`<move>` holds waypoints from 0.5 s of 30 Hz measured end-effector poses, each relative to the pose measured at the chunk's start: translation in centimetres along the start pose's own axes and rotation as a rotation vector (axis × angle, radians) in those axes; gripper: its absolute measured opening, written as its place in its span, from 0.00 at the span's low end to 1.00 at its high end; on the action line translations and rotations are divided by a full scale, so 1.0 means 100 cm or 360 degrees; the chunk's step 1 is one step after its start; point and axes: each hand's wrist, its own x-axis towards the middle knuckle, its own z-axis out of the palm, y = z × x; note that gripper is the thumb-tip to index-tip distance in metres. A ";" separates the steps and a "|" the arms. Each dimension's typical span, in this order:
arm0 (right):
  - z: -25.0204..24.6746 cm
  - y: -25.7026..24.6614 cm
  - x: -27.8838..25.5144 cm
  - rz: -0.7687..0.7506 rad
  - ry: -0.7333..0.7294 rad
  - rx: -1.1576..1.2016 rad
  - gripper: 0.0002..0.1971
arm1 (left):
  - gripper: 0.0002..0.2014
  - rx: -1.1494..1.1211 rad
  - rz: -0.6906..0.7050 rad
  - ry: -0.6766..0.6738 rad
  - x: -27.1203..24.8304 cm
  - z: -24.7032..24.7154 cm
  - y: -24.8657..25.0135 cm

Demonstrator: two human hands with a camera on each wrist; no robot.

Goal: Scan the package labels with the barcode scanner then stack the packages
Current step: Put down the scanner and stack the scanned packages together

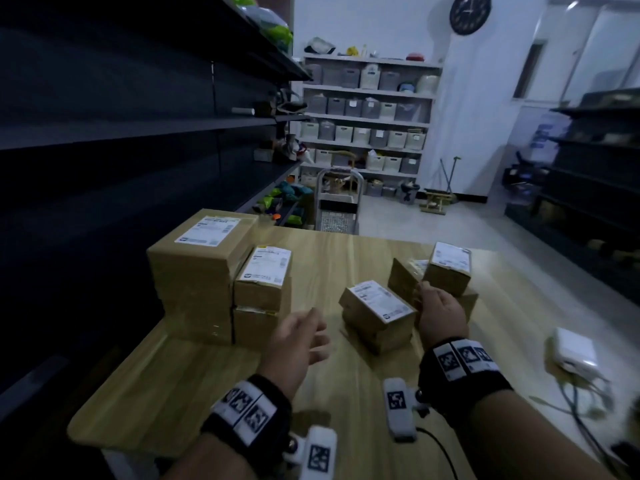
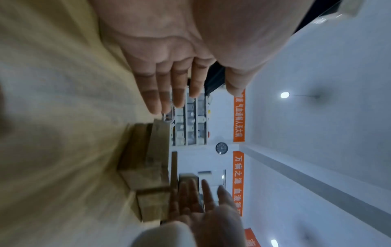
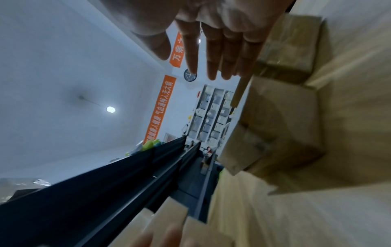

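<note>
We have the small brown cardboard package with a white shipping label (image 1: pixel 377 304) near the table's centre, sitting on top of another small box. Our right hand (image 1: pixel 440 315) is just beside it at three o'clock, fingers straight and held together, clamped on nothing; whether it touches the box side we cannot tell. Our left hand (image 1: pixel 299 341) hovers at eight o'clock from that package, fingers relaxed and spread, empty, well apart from the right.

At nine to ten o'clock stands the tall stack of large brown boxes (image 1: pixel 197 271), labelled on top, with a shorter pile of medium brown boxes (image 1: pixel 263 289) touching it. At one o'clock sits the far cluster of brown boxes (image 1: pixel 446 275), one with its label up.

We judge the risks so: a one-sided push from the right hand could slide the top package off the one beneath, since the left hand is not yet bracing it. The far cluster is close to the right hand's back, and a careless lift could knock it. We see no barcode scanner, so a label could go unscanned before stacking.

Counting labels facing up: four clearly, perhaps a fifth in the far cluster. Boxes: about eight, though seams in the tall stack are hard to read. One white power adapter (image 1: pixel 573 348) lies at four o'clock on the light wooden table (image 1: pixel 173 386), with cables beside it.
</note>
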 end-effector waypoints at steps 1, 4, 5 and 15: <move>-0.007 0.004 0.003 0.0013 -0.0010 -0.0092 0.18 | 0.16 -0.0026 -0.0062 -0.0084 0.005 0.017 0.003; -0.020 0.016 0.014 0.0055 -0.0086 -0.0205 0.21 | 0.24 0.0065 -0.0180 -0.0290 0.028 0.054 0.002; -0.022 0.020 0.018 0.0091 -0.0128 -0.0219 0.22 | 0.26 0.0118 -0.0187 -0.0325 0.033 0.062 0.000; -0.019 0.043 0.017 0.0317 -0.0436 -0.0103 0.17 | 0.42 0.0351 -0.0163 -0.0281 0.046 0.077 -0.017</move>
